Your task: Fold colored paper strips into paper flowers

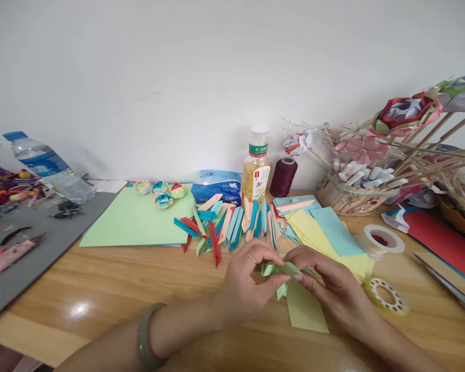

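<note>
Between my two hands is a piece of folded green paper (290,268), pinched from both sides above the table. My left hand (251,276), with a ring on one finger and a bangle at the wrist, grips its left part between thumb and fingers. The thumb and fingertips of my right hand (325,281) close on its right end. Part of the folded paper is hidden behind the fingers. Below the hands lies a pale yellow-green paper sheet (306,310). Just beyond them spreads a pile of folded paper strips (225,227) in red, blue, green and peach.
Light green sheets (135,222) carry several small paper flowers (163,200). Behind the strips stand a tissue pack (217,186), a drink bottle (256,170) and a thread spool (283,177). At right are yellow papers (313,235), tape rolls (387,297), scissors (449,284) and a basket (344,196).
</note>
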`<state>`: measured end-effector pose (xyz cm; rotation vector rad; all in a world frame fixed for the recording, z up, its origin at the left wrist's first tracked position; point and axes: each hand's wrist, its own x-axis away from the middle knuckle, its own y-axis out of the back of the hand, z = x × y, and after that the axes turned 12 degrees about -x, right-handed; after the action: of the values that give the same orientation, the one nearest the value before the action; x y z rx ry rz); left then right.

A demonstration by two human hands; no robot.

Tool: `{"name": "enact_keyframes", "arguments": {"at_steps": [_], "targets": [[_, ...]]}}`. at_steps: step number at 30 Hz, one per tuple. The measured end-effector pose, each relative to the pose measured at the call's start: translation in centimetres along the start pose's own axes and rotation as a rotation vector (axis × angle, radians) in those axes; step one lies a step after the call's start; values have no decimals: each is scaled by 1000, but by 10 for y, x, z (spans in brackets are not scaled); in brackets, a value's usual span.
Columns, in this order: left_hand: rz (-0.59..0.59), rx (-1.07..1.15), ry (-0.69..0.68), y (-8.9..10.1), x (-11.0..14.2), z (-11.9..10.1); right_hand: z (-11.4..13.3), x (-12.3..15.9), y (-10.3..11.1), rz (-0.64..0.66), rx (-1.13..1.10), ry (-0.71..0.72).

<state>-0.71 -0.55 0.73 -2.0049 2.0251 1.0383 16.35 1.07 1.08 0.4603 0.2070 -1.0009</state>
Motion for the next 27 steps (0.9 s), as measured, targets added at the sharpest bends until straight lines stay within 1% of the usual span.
{"name": "enact_keyframes", "arguments": {"at_steps": [4,7,12,14,16,18,21,23,25,27], "targets": [[-18,-5,-59,-1,0,3,0,1,1,26,116,106],[-28,-36,-97,-1,1,4,1,1,1,46,160,152],[-41,-101,-152,0,-1,2,3,-1,2,50,165,151],[-19,-80,-138,0,-2,1,3,-1,2,37,150,121],[35,-37,-65,2,-4,0,3,0,2,19,120,72],[121,38,72,4,-6,-2,2,1,1,-7,80,1],[283,218,287,7,-9,-5,4,1,1,-51,3,-121],[360,340,388,8,-10,-6,5,1,0,-62,-57,-178],[381,421,457,7,-10,-5,7,0,0,-58,-109,-217],[367,450,490,5,-9,-3,8,0,0,-53,-144,-254]]}}
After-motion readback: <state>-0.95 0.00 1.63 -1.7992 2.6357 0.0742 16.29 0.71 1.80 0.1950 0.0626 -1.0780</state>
